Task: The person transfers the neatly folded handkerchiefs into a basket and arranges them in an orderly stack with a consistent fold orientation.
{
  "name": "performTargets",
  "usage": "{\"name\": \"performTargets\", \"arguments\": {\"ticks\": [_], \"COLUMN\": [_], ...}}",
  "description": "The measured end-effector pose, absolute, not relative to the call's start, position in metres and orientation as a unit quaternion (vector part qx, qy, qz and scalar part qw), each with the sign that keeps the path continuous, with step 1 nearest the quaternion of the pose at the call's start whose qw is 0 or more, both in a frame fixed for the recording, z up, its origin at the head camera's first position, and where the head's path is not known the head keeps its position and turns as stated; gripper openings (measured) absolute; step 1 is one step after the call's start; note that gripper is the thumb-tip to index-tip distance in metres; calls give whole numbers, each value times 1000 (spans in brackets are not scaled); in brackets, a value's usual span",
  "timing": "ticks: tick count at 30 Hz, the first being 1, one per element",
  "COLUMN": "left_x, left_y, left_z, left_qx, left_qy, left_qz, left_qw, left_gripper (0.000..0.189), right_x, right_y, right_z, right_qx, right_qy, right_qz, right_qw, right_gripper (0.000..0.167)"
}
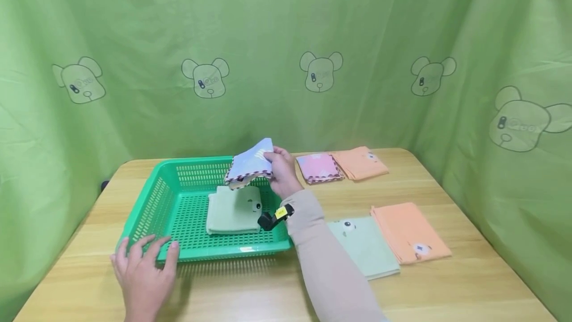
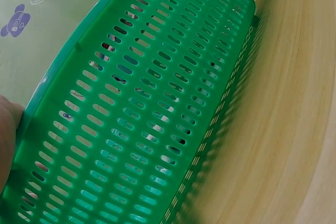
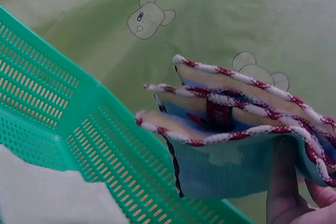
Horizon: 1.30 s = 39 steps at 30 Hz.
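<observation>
The right hand (image 1: 283, 170) pinches a folded light-blue towel (image 1: 250, 160) between thumb and fingers, holding it over the back right part of a green plastic basket (image 1: 210, 252). From the right wrist I can see its layers parting, each edged in red-and-white stitching, with a dark red tag between them. The left hand (image 1: 145, 277) is loosely spread, its fingers resting on the basket's rim at the near left corner. Inside the basket, toward the right, lies a folded pale-green towel with an embroidered eye (image 1: 234, 212).

Right of the basket on the wooden worktop (image 1: 232, 292), a second pale-green towel (image 1: 364, 247) lies partly behind the beige sleeve (image 1: 330, 262), with a folded orange towel (image 1: 411, 232) against its right side. Farther back, a pink towel with patterned edging (image 1: 318, 167) sits next to another orange one (image 1: 362, 163). A green curtain printed with bear heads (image 1: 268, 14) surrounds the worktop's back and sides.
</observation>
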State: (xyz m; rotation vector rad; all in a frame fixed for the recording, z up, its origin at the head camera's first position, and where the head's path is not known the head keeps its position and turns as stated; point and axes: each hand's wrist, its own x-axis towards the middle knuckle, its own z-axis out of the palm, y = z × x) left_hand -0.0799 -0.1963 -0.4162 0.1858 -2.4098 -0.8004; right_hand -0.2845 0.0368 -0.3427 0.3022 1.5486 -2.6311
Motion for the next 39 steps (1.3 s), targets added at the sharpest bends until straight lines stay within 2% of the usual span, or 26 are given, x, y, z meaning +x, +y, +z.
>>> {"name": "performTargets", "arguments": {"ticks": [6,20,28,39], "left_x": [-79,-79,-79,-82], "left_y": [-197,-195,-194,-196], "left_z": [-417,-418,-417,-419], "left_qx": [68,67,70,62], "left_qy": [-904,-902,-901,-899], "left_qz": [-299,-302,-303,-296], "left_qw": [299,302,301,317], "left_gripper": [32,33,33,32], "right_x": [-285,-283,-280,-280], "right_y": [32,31,29,28], "right_z": [-352,-358,-357,-357], "right_qx": [82,43,12,-18], "right_qy": [516,528,541,558], "right_qz": [-850,-844,-835,-817], "right_qw": [67,83,99,143], "right_gripper": [32,29,42,26]}}
